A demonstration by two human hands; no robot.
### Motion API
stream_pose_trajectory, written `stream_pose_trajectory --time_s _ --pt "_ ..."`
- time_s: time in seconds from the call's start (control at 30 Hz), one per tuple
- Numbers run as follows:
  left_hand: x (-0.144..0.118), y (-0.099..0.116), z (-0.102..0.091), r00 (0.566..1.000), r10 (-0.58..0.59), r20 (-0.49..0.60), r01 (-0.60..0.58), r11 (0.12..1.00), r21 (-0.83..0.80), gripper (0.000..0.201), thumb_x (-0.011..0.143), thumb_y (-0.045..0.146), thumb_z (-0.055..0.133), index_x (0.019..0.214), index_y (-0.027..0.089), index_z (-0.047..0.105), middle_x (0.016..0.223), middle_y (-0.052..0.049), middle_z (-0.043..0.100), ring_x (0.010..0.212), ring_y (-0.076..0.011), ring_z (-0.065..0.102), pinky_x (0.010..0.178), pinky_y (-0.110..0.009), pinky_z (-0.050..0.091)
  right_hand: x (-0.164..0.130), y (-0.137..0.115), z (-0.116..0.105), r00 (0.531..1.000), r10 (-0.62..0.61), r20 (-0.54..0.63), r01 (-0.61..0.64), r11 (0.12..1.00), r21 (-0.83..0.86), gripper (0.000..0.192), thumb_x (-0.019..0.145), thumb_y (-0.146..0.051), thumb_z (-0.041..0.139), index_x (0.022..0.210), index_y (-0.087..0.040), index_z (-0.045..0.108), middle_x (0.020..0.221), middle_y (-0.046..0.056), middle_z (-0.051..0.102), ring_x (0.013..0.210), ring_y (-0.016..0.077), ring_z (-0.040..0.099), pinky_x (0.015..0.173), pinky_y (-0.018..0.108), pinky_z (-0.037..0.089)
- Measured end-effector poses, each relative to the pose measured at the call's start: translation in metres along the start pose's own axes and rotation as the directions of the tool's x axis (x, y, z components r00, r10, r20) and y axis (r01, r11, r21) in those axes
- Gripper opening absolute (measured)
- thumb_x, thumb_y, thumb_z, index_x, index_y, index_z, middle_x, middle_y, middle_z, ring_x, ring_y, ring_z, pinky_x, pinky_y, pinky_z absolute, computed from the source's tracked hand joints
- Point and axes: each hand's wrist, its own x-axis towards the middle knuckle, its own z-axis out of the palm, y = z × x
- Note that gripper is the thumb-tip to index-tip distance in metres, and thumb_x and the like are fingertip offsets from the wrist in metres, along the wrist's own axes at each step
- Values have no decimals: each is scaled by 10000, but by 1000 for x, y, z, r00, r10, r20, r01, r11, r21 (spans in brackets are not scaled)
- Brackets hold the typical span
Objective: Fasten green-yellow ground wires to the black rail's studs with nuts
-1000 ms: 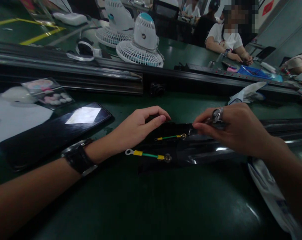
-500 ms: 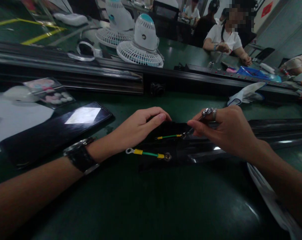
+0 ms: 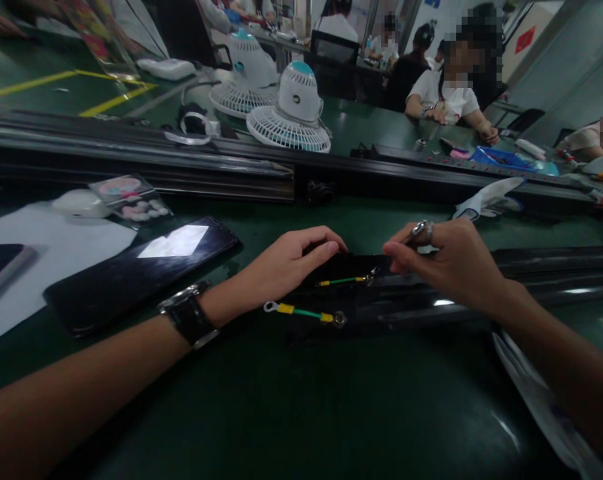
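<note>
My right hand [image 3: 441, 257] is closed round a metal wrench [image 3: 419, 230]; its ring end sticks up by my finger, and its lower end points towards a bolted cable lug [image 3: 368, 279]. That lug ends a short green wire with yellow sleeves [image 3: 346, 281] on a long black profile [image 3: 406, 297]. A nearer green-and-yellow wire [image 3: 308, 313] is fixed to the profile at its right lug, its left ring lug free. My left hand [image 3: 301, 260] rests at the profile's left end, fingers loosely bent and thumb apart from them. Its fingertips are partly hidden.
A black phone-like slab [image 3: 141, 277] and white paper [image 3: 41, 247] lie at the left. White fans [image 3: 296, 110] stand beyond a long black rail [image 3: 221, 177]. A white glove [image 3: 486, 200] lies at the right. Across the table sits a person [image 3: 446, 100].
The view has shifted, so the scene sits lower and further right. The wrench's lower end has drawn back from the bolted lug. My left hand stays at the profile's end.
</note>
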Motion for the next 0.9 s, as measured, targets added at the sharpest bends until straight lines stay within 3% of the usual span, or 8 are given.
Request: stream_pose_trajectory --time_s 0.37,0.67,0.77,0.9 --pt "0 -2 0 1000 12 12 -12 1000 -5 368 1052 469 442 1149 211 685 1113 -13 726 1016 -160 667 907 -269 498 -1 -9 8 998 56 -36 -59 995 -75 343 976 -370 648 714 -165 733 626 9 732 531 127 648 549 257 393" --pt "0 -4 -1 1000 -8 23 8 1000 -10 335 1050 451 468 1155 219 686 1100 9 717 989 -144 660 888 -252 478 -2 -7 17 992 24 -128 -33 997 -69 358 973 -377 659 677 -182 713 593 -17 716 507 117 650 531 239 399" --pt "0 -3 -1 1000 -11 26 12 1000 -9 330 1050 447 471 1146 216 685 1085 12 715 980 -144 660 877 -252 475 -3 -5 16 989 -56 -134 36 989 -146 310 973 -331 639 708 -182 702 596 -9 708 489 127 625 516 258 382" --pt "0 -3 -1 1000 -4 23 4 1000 -11 320 1048 446 479 1123 218 689 1068 18 713 983 -146 660 873 -254 477 -4 -2 9 951 -308 -40 295 936 -191 180 965 -189 571 825 -191 685 772 18 757 649 153 679 645 284 455"
